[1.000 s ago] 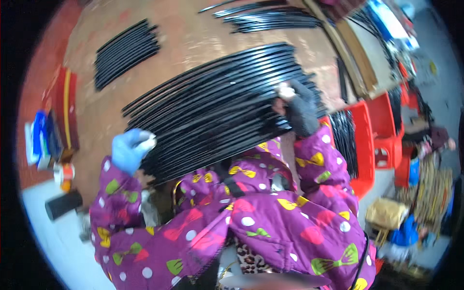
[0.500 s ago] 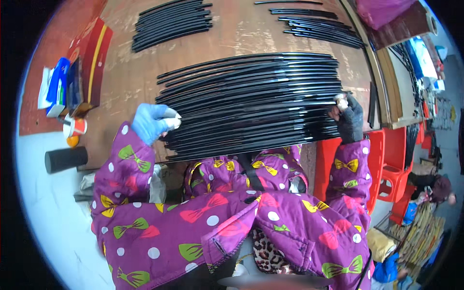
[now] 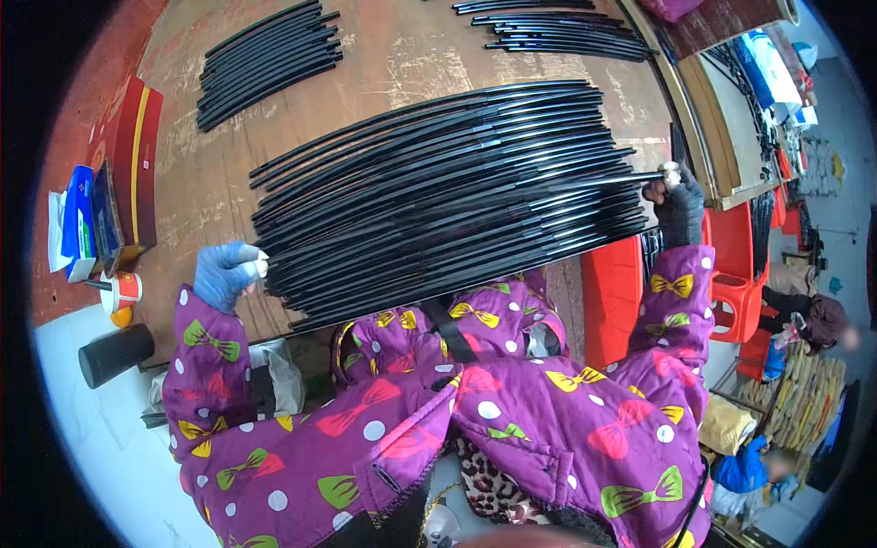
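- While one black rod [image 3: 621, 180] is gripped by its end over the row, by the right hand [image 3: 679, 205], whether anything is pinched by the left hand [image 3: 227, 277] cannot be told.
- Many rods [image 3: 411, 224] are laid side by side on the table [image 3: 183, 219]; one is not let go yet.
- A left pile [image 3: 274, 59] and a right pile [image 3: 571, 38] are set farther back.
- The right arm may be blocked by a red plastic thing [image 3: 610, 306].

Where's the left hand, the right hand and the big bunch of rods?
Left hand [image 3: 222, 276]: head view, on the blue glove.
Right hand [image 3: 680, 210]: head view, on the grey glove.
Big bunch of rods [image 3: 438, 192]: head view, near its middle.
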A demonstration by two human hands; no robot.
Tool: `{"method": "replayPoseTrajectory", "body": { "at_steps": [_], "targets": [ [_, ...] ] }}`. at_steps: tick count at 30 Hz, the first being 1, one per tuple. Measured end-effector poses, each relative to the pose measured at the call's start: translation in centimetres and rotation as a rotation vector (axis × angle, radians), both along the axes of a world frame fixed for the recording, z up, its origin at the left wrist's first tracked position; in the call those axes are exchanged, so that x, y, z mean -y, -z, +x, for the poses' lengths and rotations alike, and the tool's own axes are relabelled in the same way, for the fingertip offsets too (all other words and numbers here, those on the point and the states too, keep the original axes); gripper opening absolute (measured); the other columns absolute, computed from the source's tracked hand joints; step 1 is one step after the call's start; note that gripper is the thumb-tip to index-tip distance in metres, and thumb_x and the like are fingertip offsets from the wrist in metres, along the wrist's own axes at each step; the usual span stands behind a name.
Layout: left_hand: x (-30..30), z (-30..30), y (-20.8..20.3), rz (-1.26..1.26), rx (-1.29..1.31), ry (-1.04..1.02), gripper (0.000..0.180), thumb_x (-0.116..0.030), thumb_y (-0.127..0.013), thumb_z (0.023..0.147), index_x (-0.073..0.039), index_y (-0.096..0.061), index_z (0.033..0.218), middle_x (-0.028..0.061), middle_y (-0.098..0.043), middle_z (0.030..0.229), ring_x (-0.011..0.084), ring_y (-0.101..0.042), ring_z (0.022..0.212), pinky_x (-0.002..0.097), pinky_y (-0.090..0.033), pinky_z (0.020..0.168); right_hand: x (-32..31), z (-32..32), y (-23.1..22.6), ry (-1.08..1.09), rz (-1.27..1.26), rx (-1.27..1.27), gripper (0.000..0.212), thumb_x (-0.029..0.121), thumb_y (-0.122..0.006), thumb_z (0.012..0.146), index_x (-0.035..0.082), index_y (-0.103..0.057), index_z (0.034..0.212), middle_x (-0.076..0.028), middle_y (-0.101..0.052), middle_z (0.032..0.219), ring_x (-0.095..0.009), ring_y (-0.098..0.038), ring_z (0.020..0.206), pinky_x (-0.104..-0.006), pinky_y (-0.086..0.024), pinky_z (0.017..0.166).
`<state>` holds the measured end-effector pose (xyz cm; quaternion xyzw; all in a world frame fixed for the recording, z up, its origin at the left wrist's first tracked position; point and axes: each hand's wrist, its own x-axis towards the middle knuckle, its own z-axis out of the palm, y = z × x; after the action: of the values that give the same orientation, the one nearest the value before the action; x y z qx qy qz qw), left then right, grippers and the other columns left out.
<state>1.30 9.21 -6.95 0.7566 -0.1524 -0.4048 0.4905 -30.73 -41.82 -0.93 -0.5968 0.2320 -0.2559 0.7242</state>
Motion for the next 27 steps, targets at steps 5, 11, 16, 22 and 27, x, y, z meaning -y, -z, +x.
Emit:
{"method": "replayPoseTrajectory", "body": {
  "at_steps": [5, 11, 16, 22, 27],
  "targets": [
    [0.5, -0.4, 0.8, -0.001, 0.069, -0.041, 0.011, -0.003, -0.067, 0.065, 0.000, -0.064, 0.075, 0.0031, -0.058, 0.063, 0.0078, -0.052, 0.053, 0.0218, -0.040, 0.048, 1.3, 0.2, 1.4, 0.062, -0.057, -0.147, 0.013, 0.011, -0.054, 0.079, 0.000, -0.052, 0.086, -0.005, -0.049, 0.061, -0.013, -0.045, 0.050, -0.0259, -0.038, 0.049],
    [1.7, -1.6, 0.5, 0.075, 0.250, -0.043, 0.010, 0.000, -0.066, 0.066, -0.002, -0.063, 0.076, 0.0021, -0.058, 0.069, 0.0082, -0.052, 0.060, 0.0214, -0.042, 0.056, 1.6, 0.9, 1.1, 0.149, -0.291, -0.486, 0.012, 0.015, -0.055, 0.080, 0.004, -0.056, 0.082, -0.002, -0.050, 0.058, -0.010, -0.047, 0.049, -0.0210, -0.037, 0.045],
    [2.5, -0.7, -0.9, 0.055, 0.376, -0.021, 0.009, -0.001, -0.064, 0.070, -0.001, -0.061, 0.079, 0.0013, -0.056, 0.072, 0.0085, -0.052, 0.066, 0.0210, -0.042, 0.058, 1.9, 3.6, -0.3, 0.252, -1.149, -0.829, 0.014, 0.016, -0.052, 0.082, 0.004, -0.056, 0.086, -0.001, -0.052, 0.062, -0.008, -0.048, 0.054, -0.0231, -0.038, 0.049],
    [5.6, 5.7, -0.7, 0.209, 0.982, 0.170, 0.014, -0.013, -0.060, 0.076, -0.005, -0.062, 0.086, 0.0101, -0.059, 0.081, 0.0230, -0.059, 0.075, 0.0294, -0.045, 0.068, 2.1, 13.9, -1.0, 0.079, -1.382, -0.968, 0.019, 0.023, -0.053, 0.077, 0.015, -0.055, 0.094, -0.015, -0.061, 0.085, -0.033, -0.058, 0.083, -0.0410, -0.045, 0.071],
    [10.0, 10.6, 1.0, 0.474, 1.175, 0.118, 0.034, -0.018, -0.058, 0.077, -0.015, -0.053, 0.111, 0.0115, -0.049, 0.116, 0.0263, -0.046, 0.107, 0.0341, -0.036, 0.091, 5.7, 19.3, 2.3, 0.015, -1.577, -0.900, 0.026, 0.022, -0.053, 0.076, 0.013, -0.053, 0.101, -0.014, -0.058, 0.098, -0.034, -0.054, 0.092, -0.0418, -0.043, 0.077]
  ]
}}
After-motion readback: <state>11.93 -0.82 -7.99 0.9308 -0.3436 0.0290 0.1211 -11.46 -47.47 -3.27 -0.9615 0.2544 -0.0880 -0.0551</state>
